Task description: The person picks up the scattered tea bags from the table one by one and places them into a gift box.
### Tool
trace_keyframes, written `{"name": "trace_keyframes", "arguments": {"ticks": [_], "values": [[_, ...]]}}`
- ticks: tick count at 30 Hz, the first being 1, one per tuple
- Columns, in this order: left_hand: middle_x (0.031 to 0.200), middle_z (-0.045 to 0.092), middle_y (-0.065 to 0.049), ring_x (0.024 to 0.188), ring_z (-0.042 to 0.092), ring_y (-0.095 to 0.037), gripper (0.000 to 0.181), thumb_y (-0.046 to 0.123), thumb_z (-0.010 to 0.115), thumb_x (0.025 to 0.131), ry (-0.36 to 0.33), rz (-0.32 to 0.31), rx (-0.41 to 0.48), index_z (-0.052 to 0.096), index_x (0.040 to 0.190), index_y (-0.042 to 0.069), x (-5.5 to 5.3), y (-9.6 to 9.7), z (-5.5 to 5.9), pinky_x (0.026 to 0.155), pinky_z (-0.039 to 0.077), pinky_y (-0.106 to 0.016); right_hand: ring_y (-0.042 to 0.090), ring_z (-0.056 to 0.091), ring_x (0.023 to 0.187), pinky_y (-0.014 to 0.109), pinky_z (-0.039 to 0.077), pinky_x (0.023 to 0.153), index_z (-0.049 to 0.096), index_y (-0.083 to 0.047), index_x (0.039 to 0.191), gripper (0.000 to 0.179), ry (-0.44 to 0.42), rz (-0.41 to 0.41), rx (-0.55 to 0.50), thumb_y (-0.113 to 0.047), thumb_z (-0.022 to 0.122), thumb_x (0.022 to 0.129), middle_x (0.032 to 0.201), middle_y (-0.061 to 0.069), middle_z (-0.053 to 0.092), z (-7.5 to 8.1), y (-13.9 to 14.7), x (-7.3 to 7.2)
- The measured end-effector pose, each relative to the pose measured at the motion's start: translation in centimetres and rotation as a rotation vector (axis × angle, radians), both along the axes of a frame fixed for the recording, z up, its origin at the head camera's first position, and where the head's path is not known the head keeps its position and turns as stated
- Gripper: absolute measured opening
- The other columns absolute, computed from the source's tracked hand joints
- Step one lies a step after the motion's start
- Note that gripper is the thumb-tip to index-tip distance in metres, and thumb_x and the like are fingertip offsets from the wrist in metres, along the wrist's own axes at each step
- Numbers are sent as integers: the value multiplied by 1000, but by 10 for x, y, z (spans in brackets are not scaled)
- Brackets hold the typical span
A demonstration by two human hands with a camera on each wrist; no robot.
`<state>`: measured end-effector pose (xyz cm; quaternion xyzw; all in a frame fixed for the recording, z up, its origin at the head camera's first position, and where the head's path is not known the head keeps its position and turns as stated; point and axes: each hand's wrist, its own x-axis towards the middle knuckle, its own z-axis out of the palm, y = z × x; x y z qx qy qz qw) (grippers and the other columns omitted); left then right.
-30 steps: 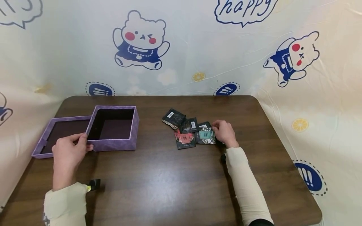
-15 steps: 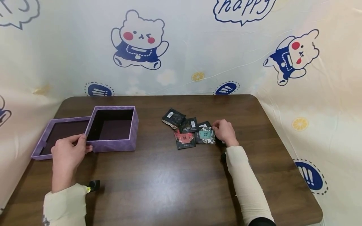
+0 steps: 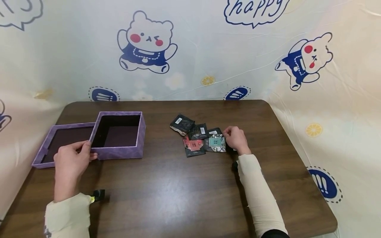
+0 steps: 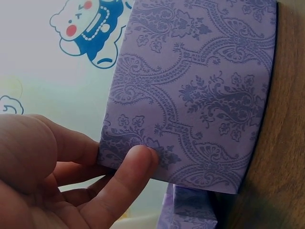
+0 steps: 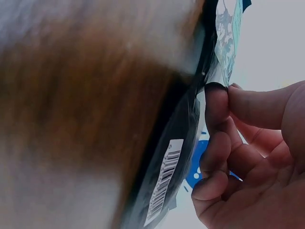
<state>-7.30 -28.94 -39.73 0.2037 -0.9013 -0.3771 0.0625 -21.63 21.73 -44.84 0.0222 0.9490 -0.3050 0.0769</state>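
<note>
My left hand (image 3: pixel 71 162) grips the near left corner of a purple box (image 3: pixel 119 152), its dark inside facing up. In the left wrist view, thumb and fingers pinch the corner of the box's patterned wall (image 4: pixel 200 95). My right hand (image 3: pixel 236 138) pinches the edge of a black sachet with a green label (image 3: pixel 215 142); the right wrist view shows thumb and forefinger together on that sachet (image 5: pixel 226 38). Beneath the hand lies another black sachet with a barcode (image 5: pixel 164 183), mostly hidden in the head view. A red-labelled sachet (image 3: pixel 194 146) and several more black sachets (image 3: pixel 182 124) lie in a loose pile.
A shallow purple lid (image 3: pixel 49 145) lies at the left, partly behind the left hand and against the box. Everything rests on a brown wooden table (image 3: pixel 169 195). A printed curtain (image 3: pixel 190 49) hangs behind and along both sides.
</note>
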Motion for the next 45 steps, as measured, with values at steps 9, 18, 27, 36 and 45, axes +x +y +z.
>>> {"name": "trace_keyframes", "arguments": {"ticks": [9,18,27,36,45], "values": [[105,70,-27,62,61,8,47,29,49,107,2,0,19,59,135,-7,1,0,0,53,44,-23,31,56,90,42,47,80,70,-6,102,15,24,7,-27,-12,57,103,103,14,67,1,0,-1],[104,70,-27,61,62,6,47,29,49,107,10,1,20,58,135,-8,2,0,0,54,44,-18,31,54,85,41,46,75,68,-4,102,15,19,-9,-83,-11,54,103,101,15,66,10,3,0],[101,71,-27,60,62,6,48,29,49,107,2,-7,8,57,136,-8,3,-3,0,57,44,-16,31,56,85,41,46,76,68,-4,102,15,70,-20,-115,-11,54,103,100,15,68,19,7,0],[92,74,-19,62,57,11,49,32,48,107,-7,12,17,58,137,-5,2,-3,-1,60,40,-28,31,56,85,41,46,77,66,-4,103,15,105,-32,-132,-11,53,103,97,15,67,34,2,-5],[102,71,-25,61,62,7,48,31,49,107,7,7,27,59,135,-6,2,-2,-1,55,44,-21,31,55,83,38,47,69,64,-4,106,17,93,-48,-223,-15,51,105,98,15,65,58,-8,-10]]}}
